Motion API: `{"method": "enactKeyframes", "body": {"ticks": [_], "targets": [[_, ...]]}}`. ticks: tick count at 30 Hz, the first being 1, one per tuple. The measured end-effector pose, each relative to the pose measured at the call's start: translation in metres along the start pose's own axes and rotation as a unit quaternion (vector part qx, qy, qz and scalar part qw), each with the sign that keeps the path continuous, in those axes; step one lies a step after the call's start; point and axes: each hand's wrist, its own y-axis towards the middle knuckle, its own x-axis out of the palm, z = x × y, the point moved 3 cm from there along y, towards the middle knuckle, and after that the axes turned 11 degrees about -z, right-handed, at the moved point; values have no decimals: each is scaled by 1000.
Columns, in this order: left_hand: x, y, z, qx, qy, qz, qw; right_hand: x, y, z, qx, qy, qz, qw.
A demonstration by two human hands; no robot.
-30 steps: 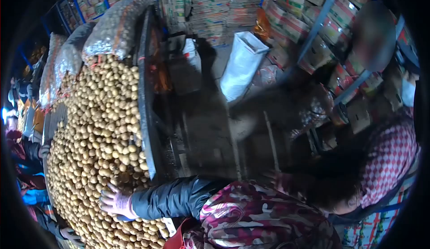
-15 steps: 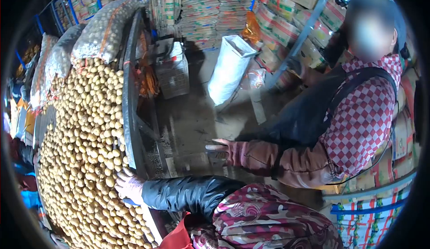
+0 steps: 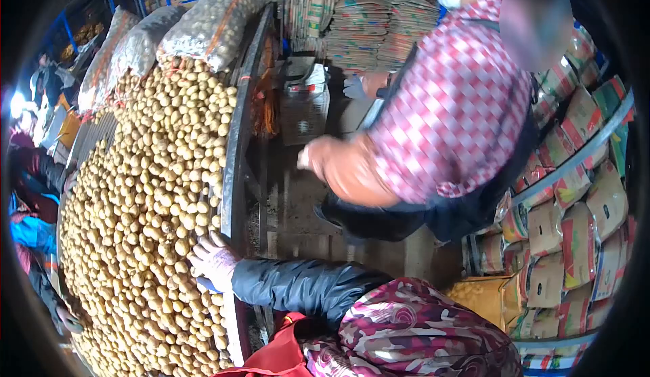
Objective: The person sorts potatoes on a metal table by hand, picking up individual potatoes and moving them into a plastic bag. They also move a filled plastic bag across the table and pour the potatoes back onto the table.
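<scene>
My right hand [image 3: 214, 260], in a pale glove, rests at the right edge of the potato heap with its fingers spread over the outer potatoes. It is open and grips nothing that I can see. A small blue strip shows beneath its wrist. Many small potatoes [image 3: 156, 228] cover the long sorting table [image 3: 235, 174], whose dark metal rim runs along their right side. The arm wears a dark padded sleeve cover [image 3: 305, 289] over a patterned jacket. A red apron [image 3: 271, 360] shows at the bottom. My left hand is out of view.
Mesh sacks of potatoes [image 3: 210, 28] lie at the table's far end. A co-worker in a checked shirt [image 3: 453, 106] stands across the aisle. Flattened cartons [image 3: 359, 25] are stacked behind; filled cartons [image 3: 562, 241] line the right. Other workers' arms [image 3: 51, 296] reach in at left.
The view has shifted, so the table sits further right. The co-worker has moved toward the far end and turned, covering the white sack. My right hand stays spread on the potatoes.
</scene>
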Motion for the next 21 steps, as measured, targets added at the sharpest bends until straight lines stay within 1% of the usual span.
{"method": "enactKeyframes", "body": {"ticks": [2,9,15,17,21], "targets": [[3,-4,-12,-12,-2,2,1000,6,1,0,4,8,13,1000],[9,-14,-45,-42,-5,10,999,1,1,1,4,25,-8,1000],[15,-21,-67,-58,-8,16,998,-5,-2,0,-1,30,-5,1000],[16,-24,-75,-63,-8,18,998,-3,-3,-1,0,8,32,999],[17,-29,-86,-71,-10,23,997,-3,-3,-1,4,6,33,999]]}}
